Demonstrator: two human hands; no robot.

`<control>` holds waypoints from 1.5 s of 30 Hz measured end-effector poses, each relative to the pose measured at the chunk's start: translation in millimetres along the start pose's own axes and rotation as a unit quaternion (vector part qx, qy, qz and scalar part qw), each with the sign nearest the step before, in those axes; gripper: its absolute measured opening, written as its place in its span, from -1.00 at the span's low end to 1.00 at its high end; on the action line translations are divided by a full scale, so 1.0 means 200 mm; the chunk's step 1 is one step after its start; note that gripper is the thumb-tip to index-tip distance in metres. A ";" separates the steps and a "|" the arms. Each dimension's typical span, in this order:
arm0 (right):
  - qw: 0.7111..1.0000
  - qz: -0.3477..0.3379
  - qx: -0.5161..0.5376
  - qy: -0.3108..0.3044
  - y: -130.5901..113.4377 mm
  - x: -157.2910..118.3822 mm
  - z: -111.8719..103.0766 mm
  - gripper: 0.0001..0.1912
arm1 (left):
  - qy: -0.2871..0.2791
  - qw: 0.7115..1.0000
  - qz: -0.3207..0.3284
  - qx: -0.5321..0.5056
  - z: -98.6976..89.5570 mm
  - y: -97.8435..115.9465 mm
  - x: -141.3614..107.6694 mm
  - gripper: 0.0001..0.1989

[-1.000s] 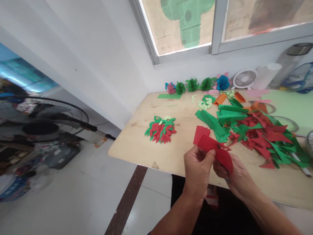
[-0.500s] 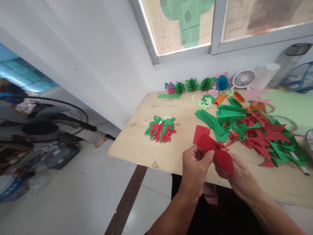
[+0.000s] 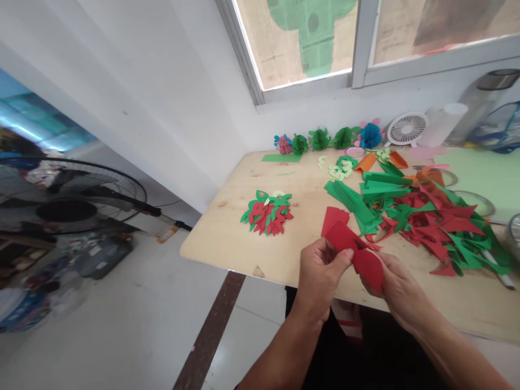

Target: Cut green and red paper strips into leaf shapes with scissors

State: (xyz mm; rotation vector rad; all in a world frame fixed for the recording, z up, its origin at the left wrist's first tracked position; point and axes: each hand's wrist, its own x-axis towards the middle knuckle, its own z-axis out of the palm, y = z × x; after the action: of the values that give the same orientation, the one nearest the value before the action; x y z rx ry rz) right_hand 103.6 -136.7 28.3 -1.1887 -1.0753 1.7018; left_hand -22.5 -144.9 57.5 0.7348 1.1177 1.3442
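A piece of red paper [image 3: 342, 238] is pinched between the thumb and fingers of my left hand [image 3: 323, 273], over the table's front edge. From it a rounded red paper part [image 3: 369, 269] reaches to my right hand [image 3: 400, 287], whose fingers are closed on it. Whether the two parts are still joined, I cannot tell. Just behind my left hand lie red paper strips [image 3: 333, 216]. To the left sits a pile of red and green paper cut-outs [image 3: 266, 212]. Red paper scraps [image 3: 433, 222] and green paper strips [image 3: 353, 203] are heaped to the right.
Folded paper ornaments [image 3: 320, 140] line the wall behind the wooden table [image 3: 227, 238]. A small white fan [image 3: 407, 129], a bottle [image 3: 483, 103] and a tape roll [image 3: 475, 203] stand or lie at the right. A large black fan [image 3: 69, 208] is on the floor at left.
My left hand has shifted slightly left. The rounded red part has tilted a little in my right hand, whose fingertips now press its right edge. The piles have not moved.
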 end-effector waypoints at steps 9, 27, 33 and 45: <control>0.998 0.011 -0.049 0.024 0.00 0.00 -0.01 -0.49 | -0.011 1.000 -0.007 0.009 -0.03 0.02 0.02 -0.89; 0.999 0.028 -0.013 -0.026 0.01 0.01 0.01 -0.51 | -0.001 0.999 -0.010 -0.034 0.00 0.01 0.03 -0.87; 0.999 0.027 -0.004 -0.025 -0.02 0.02 0.01 -0.50 | -0.018 0.999 -0.017 -0.026 0.00 0.02 0.05 -0.89; 0.999 0.039 -0.019 -0.027 0.00 0.03 0.01 -0.48 | -0.008 0.999 -0.019 -0.032 0.00 0.02 0.06 -0.90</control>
State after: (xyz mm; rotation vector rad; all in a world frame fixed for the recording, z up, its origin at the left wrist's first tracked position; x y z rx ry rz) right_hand 99.9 -130.9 27.5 -1.2304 -1.1110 1.7892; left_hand -25.7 -132.5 59.7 0.6738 1.0661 1.3339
